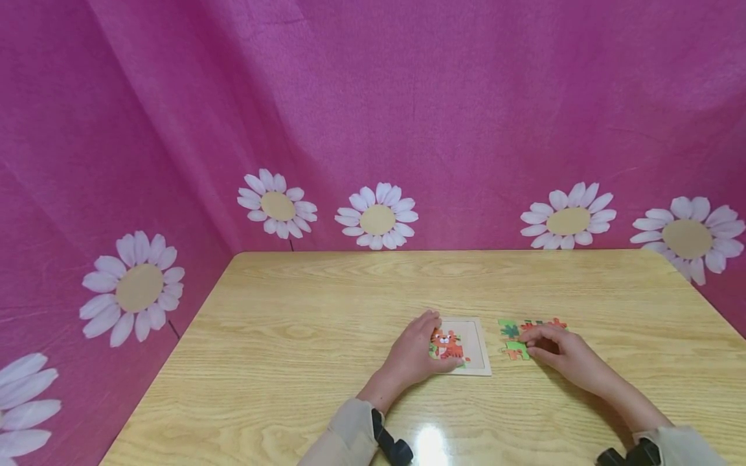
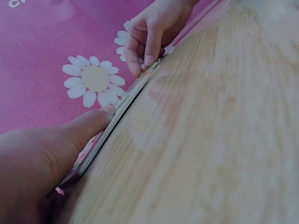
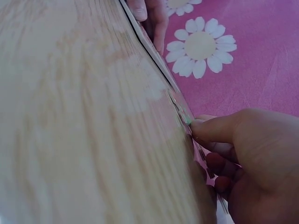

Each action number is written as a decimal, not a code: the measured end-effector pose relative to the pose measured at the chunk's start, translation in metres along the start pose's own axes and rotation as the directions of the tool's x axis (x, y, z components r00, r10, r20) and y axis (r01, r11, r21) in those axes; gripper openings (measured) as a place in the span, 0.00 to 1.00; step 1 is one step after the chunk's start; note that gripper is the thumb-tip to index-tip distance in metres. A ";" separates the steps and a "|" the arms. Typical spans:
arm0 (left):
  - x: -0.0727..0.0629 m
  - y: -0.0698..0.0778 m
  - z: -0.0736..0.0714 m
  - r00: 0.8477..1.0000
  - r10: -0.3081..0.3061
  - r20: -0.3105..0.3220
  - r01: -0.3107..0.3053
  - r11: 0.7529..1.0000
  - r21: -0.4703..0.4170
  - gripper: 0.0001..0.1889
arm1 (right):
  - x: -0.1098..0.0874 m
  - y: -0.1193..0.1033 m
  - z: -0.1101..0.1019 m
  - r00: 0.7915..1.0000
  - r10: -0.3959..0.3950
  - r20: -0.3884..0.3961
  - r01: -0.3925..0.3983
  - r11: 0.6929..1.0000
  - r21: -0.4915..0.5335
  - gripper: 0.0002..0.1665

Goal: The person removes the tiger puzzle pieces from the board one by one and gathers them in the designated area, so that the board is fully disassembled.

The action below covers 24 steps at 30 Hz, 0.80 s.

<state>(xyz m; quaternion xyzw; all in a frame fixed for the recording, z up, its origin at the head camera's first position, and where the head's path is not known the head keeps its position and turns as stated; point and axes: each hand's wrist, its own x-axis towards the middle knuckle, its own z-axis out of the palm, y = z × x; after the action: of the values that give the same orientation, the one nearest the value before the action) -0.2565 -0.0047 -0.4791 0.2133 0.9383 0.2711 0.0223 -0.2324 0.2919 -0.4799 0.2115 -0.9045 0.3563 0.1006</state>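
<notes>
A square wooden jigsaw board [image 1: 479,346] lies on the table, its left part covered by my left hand [image 1: 412,349]. That hand grips the board, with the thumb [image 2: 100,119] over the near edge and the fingers at the far left. Inside the frame, an orange cartoon animal picture [image 1: 449,346] is partly put together, and its right side is bare wood. To the right of the board, my right hand [image 1: 568,359] pinches a green and orange puzzle piece [image 1: 516,350] between thumb and forefinger, low over the table.
Several loose puzzle pieces [image 1: 509,329] in green and red lie just behind my right hand, some partly hidden by its fingers. The wooden table [image 1: 280,362] runs back to a pink curtain [image 1: 373,116] printed with white daisies.
</notes>
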 end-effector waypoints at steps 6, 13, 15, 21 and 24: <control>0.000 0.000 0.000 1.000 -0.001 0.004 0.001 1.000 -0.007 0.44 | 0.000 -0.001 -0.001 0.999 0.036 0.009 -0.036 0.999 -0.002 0.10; -0.001 0.000 -0.001 1.000 -0.011 0.013 0.012 1.000 -0.017 0.45 | 0.001 -0.003 -0.001 0.999 0.033 0.009 -0.033 0.999 0.026 0.11; -0.001 0.000 -0.001 1.000 -0.013 0.015 0.013 1.000 -0.017 0.45 | 0.002 -0.003 0.000 0.999 0.032 0.010 -0.033 0.998 0.049 0.12; -0.001 -0.001 -0.001 1.000 -0.009 0.020 0.009 1.000 -0.006 0.45 | 0.007 -0.005 0.005 1.000 -0.012 0.014 0.011 0.996 0.093 0.11; -0.001 0.000 -0.001 1.000 -0.008 0.022 0.008 1.000 -0.005 0.45 | 0.010 -0.009 0.008 0.999 -0.026 0.035 0.022 0.992 0.122 0.11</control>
<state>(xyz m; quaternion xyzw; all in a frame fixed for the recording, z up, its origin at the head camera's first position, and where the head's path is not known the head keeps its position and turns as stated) -0.2557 -0.0058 -0.4783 0.2122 0.9383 0.2709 0.0341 -0.2376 0.2775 -0.4765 0.2346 -0.8802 0.4056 0.0751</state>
